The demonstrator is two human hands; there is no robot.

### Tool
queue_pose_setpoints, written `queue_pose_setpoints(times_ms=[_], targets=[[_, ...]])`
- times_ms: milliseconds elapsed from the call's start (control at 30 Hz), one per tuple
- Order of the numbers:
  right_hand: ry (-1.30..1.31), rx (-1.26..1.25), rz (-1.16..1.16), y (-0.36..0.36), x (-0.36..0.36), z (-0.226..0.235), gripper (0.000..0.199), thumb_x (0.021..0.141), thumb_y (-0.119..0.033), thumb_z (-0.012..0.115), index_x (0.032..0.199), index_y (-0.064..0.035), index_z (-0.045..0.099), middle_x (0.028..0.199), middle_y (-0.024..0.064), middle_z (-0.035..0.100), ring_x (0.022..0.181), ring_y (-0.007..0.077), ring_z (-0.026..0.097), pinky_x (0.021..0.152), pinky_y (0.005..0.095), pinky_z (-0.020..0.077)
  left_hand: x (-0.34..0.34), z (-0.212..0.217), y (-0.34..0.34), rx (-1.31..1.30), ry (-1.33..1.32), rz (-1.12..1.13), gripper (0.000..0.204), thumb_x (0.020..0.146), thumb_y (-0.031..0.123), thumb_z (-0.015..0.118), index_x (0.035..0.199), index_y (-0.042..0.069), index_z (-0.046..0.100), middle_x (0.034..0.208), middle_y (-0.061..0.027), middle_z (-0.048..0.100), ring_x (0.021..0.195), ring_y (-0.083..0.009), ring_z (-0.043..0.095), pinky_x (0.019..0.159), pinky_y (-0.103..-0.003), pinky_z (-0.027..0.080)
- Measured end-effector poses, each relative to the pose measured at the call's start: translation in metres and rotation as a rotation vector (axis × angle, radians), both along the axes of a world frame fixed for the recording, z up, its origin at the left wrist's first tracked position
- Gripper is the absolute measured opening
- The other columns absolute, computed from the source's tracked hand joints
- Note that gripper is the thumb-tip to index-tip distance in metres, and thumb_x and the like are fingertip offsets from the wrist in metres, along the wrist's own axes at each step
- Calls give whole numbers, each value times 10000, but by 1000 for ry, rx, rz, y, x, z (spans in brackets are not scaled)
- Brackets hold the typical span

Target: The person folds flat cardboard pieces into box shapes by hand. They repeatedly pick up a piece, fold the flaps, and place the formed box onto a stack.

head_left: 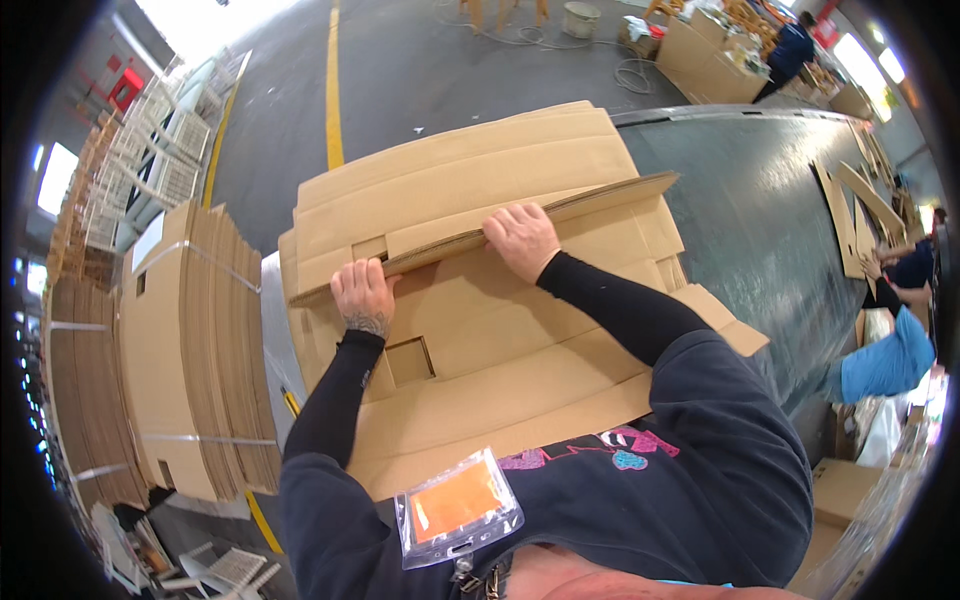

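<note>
A flat cardboard box blank point(500, 335) lies across the surface in front of me, partly over other flattened cardboard. A long creased strip of it, the raised flap point(600, 195), stands up as a ridge running from lower left to upper right. My left hand point(363, 293) is closed over the left part of this ridge, its thumb against the near side. Farther along, near the middle, my right hand point(523, 242) is wrapped over the same edge. A rectangular cutout point(410, 360) shows in the near panel, below my left hand.
Strapped stacks of flat cardboard point(165, 350) stand on the left, with white chair-like frames point(180, 150) behind. A dark green tabletop point(740, 190) extends right, where a person in blue point(885, 360) handles cardboard pieces. Another person point(790, 50) stands by boxes at the far right.
</note>
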State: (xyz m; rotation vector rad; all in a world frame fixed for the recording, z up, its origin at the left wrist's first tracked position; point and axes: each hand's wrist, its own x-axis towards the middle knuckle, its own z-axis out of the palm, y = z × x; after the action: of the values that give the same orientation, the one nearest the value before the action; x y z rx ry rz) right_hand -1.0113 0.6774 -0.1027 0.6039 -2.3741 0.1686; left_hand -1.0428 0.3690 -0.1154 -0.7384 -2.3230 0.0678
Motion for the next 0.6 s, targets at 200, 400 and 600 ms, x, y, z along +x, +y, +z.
queue_pose_setpoints(times_ms=[200, 400, 600], targets=[[-376, 111, -35, 5, -25, 38, 258, 866, -338, 688, 922, -95, 621, 910, 69, 696, 895, 258, 683, 775, 387, 507, -7, 18, 1, -30, -395, 145, 659, 743, 443, 808, 1218, 55, 570, 1202, -112, 587, 1179, -311, 536, 1016, -478, 384], [-796, -35, -469, 147, -38, 128, 291, 883, -308, 630, 1082, -127, 740, 1027, 141, 735, 953, 310, 700, 797, 452, 548, -15, 119, -10, 174, -180, 74, 831, 832, 448, 763, 1489, 77, 417, 1531, -219, 405, 1437, -364, 372, 1157, -554, 296], [-373, -741, -858, 538, 131, 107, 570, 919, -443, 626, 1282, -5, 653, 1171, 154, 721, 1047, 235, 671, 903, 361, 496, 15, 180, -32, 467, -619, 195, 740, 867, 409, 766, 1452, 75, 460, 1344, -228, 589, 1272, -338, 564, 1075, -452, 441]])
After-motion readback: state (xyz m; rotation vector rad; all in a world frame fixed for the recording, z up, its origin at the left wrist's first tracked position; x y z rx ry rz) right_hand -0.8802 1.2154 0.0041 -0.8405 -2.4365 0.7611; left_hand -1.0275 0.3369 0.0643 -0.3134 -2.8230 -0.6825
